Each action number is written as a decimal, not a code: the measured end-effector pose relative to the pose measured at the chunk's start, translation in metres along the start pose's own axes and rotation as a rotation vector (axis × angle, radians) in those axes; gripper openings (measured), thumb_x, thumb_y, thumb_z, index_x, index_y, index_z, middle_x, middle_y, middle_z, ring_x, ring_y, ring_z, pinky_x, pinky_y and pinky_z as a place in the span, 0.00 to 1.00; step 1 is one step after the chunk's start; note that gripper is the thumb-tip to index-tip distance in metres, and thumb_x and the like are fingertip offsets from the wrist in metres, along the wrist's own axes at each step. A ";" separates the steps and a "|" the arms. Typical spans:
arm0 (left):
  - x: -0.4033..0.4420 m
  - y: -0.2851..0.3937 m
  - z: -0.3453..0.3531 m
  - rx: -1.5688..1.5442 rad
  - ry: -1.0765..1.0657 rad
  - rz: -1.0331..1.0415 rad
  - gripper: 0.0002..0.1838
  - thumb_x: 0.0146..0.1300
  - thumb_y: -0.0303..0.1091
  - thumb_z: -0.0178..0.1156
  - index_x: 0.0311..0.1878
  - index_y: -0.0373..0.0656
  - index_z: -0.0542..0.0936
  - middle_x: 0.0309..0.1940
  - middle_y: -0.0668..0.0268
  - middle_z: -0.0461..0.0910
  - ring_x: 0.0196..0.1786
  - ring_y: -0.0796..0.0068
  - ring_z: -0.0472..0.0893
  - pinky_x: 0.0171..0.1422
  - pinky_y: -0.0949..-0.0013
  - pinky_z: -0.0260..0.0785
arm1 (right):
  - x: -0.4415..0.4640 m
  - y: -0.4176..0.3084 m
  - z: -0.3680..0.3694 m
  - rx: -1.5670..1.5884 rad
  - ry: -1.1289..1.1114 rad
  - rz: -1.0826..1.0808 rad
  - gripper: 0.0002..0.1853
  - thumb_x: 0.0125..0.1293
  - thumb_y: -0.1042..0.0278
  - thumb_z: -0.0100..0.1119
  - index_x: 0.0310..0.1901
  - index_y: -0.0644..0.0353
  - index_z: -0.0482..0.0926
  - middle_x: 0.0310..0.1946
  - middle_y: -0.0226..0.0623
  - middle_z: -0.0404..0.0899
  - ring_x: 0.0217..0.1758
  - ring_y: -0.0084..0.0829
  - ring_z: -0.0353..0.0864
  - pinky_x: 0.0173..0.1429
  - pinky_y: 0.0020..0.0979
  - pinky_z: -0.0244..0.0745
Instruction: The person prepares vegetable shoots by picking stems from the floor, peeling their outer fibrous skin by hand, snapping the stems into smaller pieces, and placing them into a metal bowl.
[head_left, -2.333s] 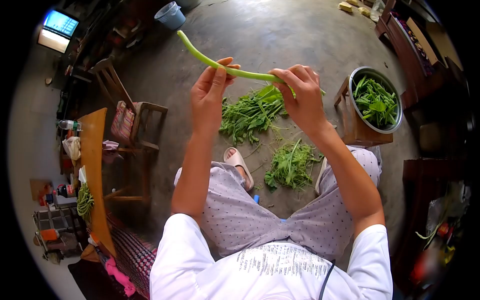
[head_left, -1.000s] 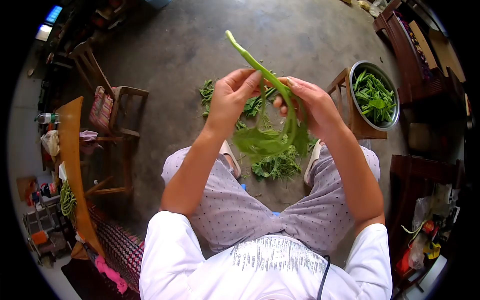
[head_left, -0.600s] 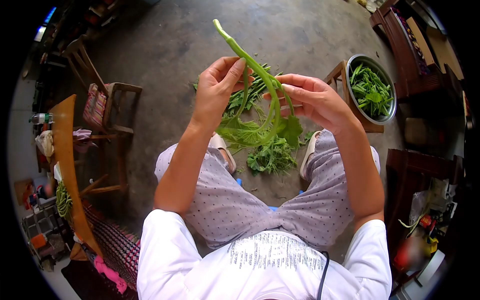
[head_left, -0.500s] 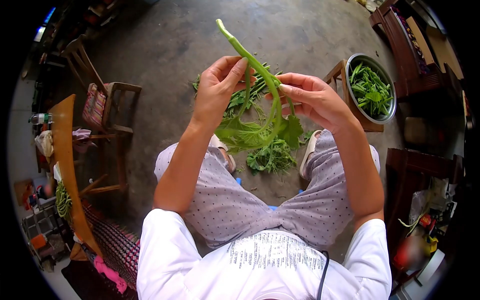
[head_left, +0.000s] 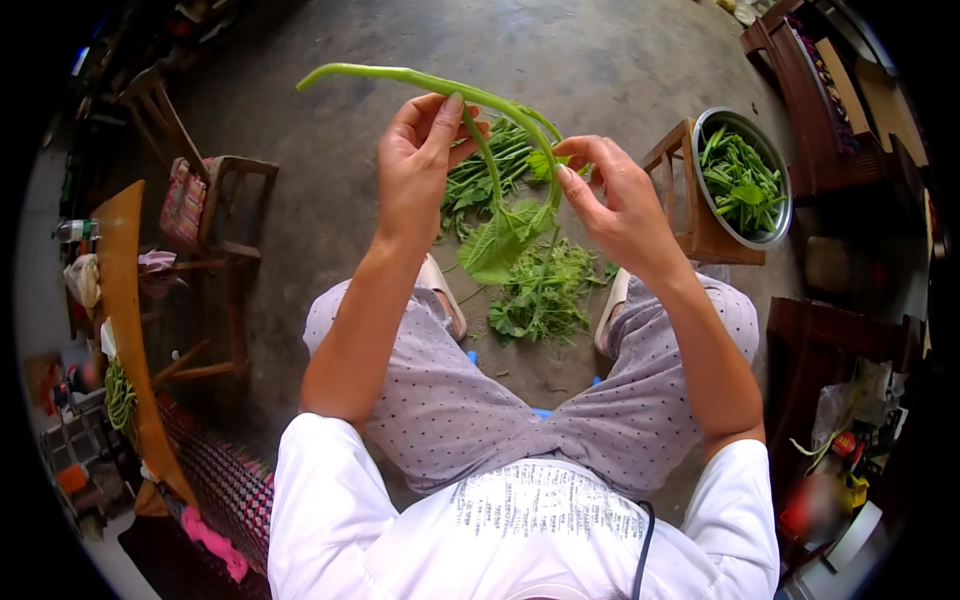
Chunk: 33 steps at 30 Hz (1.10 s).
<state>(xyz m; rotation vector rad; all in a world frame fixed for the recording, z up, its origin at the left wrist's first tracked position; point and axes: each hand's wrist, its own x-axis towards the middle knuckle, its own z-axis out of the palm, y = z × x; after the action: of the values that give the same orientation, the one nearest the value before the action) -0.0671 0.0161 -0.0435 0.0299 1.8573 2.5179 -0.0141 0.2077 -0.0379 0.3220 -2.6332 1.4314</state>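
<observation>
A long green leafy vine shoot [head_left: 490,99], probably squash or pumpkin, is stretched between my two hands above the floor. Its thick bare end curves off to the left, past my left hand [head_left: 425,135]. That hand is closed, thumb and fingers pinching the shoot where a leaf stalk branches down. My right hand [head_left: 618,195] pinches the shoot farther along, near its bent, leafy part. A broad leaf [head_left: 497,246] hangs between the hands. Below lie a bunch of green stalks [head_left: 487,180] and a heap of stringy trimmings [head_left: 545,300] on the floor between my feet.
To the right, a metal basin [head_left: 786,215] of cut green stems sits on a wooden stool [head_left: 725,247]. A wooden chair [head_left: 215,195] stands at left, beside a wooden tabletop [head_left: 125,270]. Dark wooden furniture [head_left: 835,330] lines the right side.
The shoot has swung from steep to nearly level, its thick end now pointing left. My left hand has moved slightly left and up; my right hand has turned, still pinching.
</observation>
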 end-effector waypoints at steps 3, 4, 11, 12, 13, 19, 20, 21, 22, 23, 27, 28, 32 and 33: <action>-0.001 -0.001 0.001 0.005 0.006 0.004 0.11 0.68 0.35 0.54 0.46 0.36 0.75 0.38 0.62 0.79 0.40 0.73 0.81 0.49 0.70 0.78 | 0.002 0.003 0.007 -0.051 0.121 -0.011 0.10 0.65 0.66 0.53 0.43 0.62 0.74 0.34 0.39 0.76 0.38 0.37 0.72 0.45 0.37 0.67; 0.000 0.000 0.000 0.005 0.006 0.005 0.11 0.68 0.35 0.54 0.46 0.36 0.75 0.38 0.62 0.79 0.40 0.73 0.81 0.49 0.70 0.78 | 0.002 0.006 0.008 -0.052 0.122 -0.012 0.10 0.65 0.66 0.53 0.43 0.62 0.74 0.34 0.39 0.76 0.38 0.37 0.72 0.45 0.37 0.67; 0.002 -0.002 -0.006 -0.015 -0.002 -0.026 0.11 0.69 0.34 0.53 0.47 0.35 0.74 0.39 0.63 0.79 0.42 0.73 0.80 0.51 0.69 0.77 | 0.003 0.023 0.013 0.323 -0.157 0.071 0.10 0.72 0.65 0.42 0.44 0.63 0.69 0.26 0.38 0.69 0.29 0.29 0.67 0.37 0.32 0.65; 0.001 -0.003 -0.007 -0.020 -0.003 -0.031 0.11 0.69 0.34 0.53 0.47 0.35 0.74 0.39 0.63 0.79 0.42 0.73 0.80 0.51 0.69 0.77 | 0.003 0.022 0.014 0.313 -0.135 0.051 0.11 0.73 0.64 0.40 0.43 0.63 0.68 0.25 0.38 0.66 0.28 0.28 0.65 0.35 0.31 0.65; 0.001 -0.003 -0.006 -0.020 -0.006 -0.031 0.11 0.69 0.34 0.53 0.47 0.35 0.74 0.39 0.63 0.79 0.42 0.73 0.80 0.51 0.69 0.77 | 0.002 0.020 0.013 0.312 -0.132 0.051 0.11 0.73 0.64 0.40 0.43 0.63 0.68 0.25 0.38 0.66 0.28 0.28 0.65 0.35 0.31 0.65; -0.002 -0.004 -0.003 -0.012 -0.026 -0.036 0.11 0.69 0.34 0.52 0.47 0.35 0.74 0.39 0.62 0.78 0.42 0.72 0.80 0.51 0.69 0.77 | 0.003 0.019 0.014 0.225 -0.032 0.058 0.08 0.72 0.67 0.40 0.39 0.63 0.65 0.24 0.43 0.66 0.27 0.37 0.66 0.35 0.38 0.64; -0.002 -0.004 -0.003 -0.011 -0.028 -0.032 0.11 0.69 0.34 0.52 0.47 0.36 0.74 0.39 0.62 0.78 0.42 0.72 0.80 0.51 0.69 0.76 | 0.003 0.017 0.014 0.209 -0.022 0.056 0.08 0.71 0.67 0.40 0.39 0.63 0.65 0.24 0.44 0.66 0.27 0.40 0.66 0.35 0.39 0.64; -0.002 -0.004 -0.003 -0.010 -0.030 -0.028 0.11 0.70 0.35 0.52 0.46 0.36 0.74 0.39 0.62 0.78 0.42 0.72 0.80 0.51 0.69 0.76 | 0.003 0.016 0.013 0.193 -0.013 0.054 0.08 0.71 0.67 0.40 0.38 0.63 0.64 0.25 0.46 0.67 0.28 0.42 0.66 0.35 0.40 0.63; -0.003 -0.003 -0.002 -0.011 -0.031 -0.027 0.11 0.70 0.35 0.52 0.46 0.36 0.74 0.39 0.62 0.78 0.42 0.72 0.80 0.51 0.69 0.76 | 0.004 0.016 0.013 0.191 -0.011 0.053 0.08 0.71 0.67 0.40 0.38 0.63 0.64 0.25 0.46 0.67 0.28 0.42 0.66 0.35 0.40 0.63; -0.003 -0.002 -0.001 0.005 -0.029 -0.025 0.11 0.70 0.35 0.52 0.46 0.36 0.74 0.39 0.62 0.78 0.43 0.72 0.80 0.51 0.69 0.76 | 0.004 0.015 0.013 0.175 0.009 0.047 0.08 0.71 0.66 0.40 0.38 0.63 0.64 0.25 0.46 0.67 0.29 0.42 0.66 0.36 0.41 0.63; -0.004 -0.003 0.000 0.012 -0.025 -0.019 0.11 0.70 0.35 0.51 0.46 0.37 0.74 0.39 0.63 0.78 0.43 0.72 0.80 0.52 0.69 0.76 | 0.003 0.014 0.014 0.151 0.050 0.064 0.09 0.71 0.65 0.40 0.38 0.63 0.64 0.25 0.46 0.67 0.30 0.42 0.66 0.36 0.41 0.63; -0.004 -0.003 0.000 0.012 -0.026 -0.019 0.11 0.70 0.35 0.51 0.46 0.37 0.74 0.39 0.63 0.78 0.43 0.72 0.80 0.52 0.69 0.76 | 0.003 0.014 0.014 0.150 0.051 0.064 0.09 0.71 0.65 0.40 0.38 0.63 0.64 0.25 0.46 0.67 0.30 0.42 0.66 0.36 0.41 0.63; -0.003 -0.004 0.000 -0.022 0.000 -0.027 0.10 0.70 0.34 0.52 0.44 0.36 0.75 0.37 0.63 0.78 0.41 0.73 0.80 0.48 0.71 0.77 | 0.003 0.012 0.013 0.245 0.032 0.142 0.10 0.72 0.64 0.42 0.41 0.63 0.68 0.26 0.41 0.68 0.31 0.33 0.67 0.38 0.36 0.65; -0.003 -0.004 0.000 -0.036 0.007 -0.037 0.10 0.70 0.34 0.52 0.44 0.36 0.74 0.38 0.64 0.78 0.41 0.73 0.80 0.48 0.71 0.77 | 0.003 0.012 0.012 0.301 0.019 0.166 0.11 0.72 0.63 0.42 0.42 0.63 0.70 0.27 0.38 0.70 0.32 0.29 0.68 0.38 0.33 0.65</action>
<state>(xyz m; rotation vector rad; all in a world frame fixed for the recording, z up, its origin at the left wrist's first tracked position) -0.0642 0.0171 -0.0477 -0.0137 1.7972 2.5302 -0.0201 0.2035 -0.0536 0.1179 -2.4764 1.8777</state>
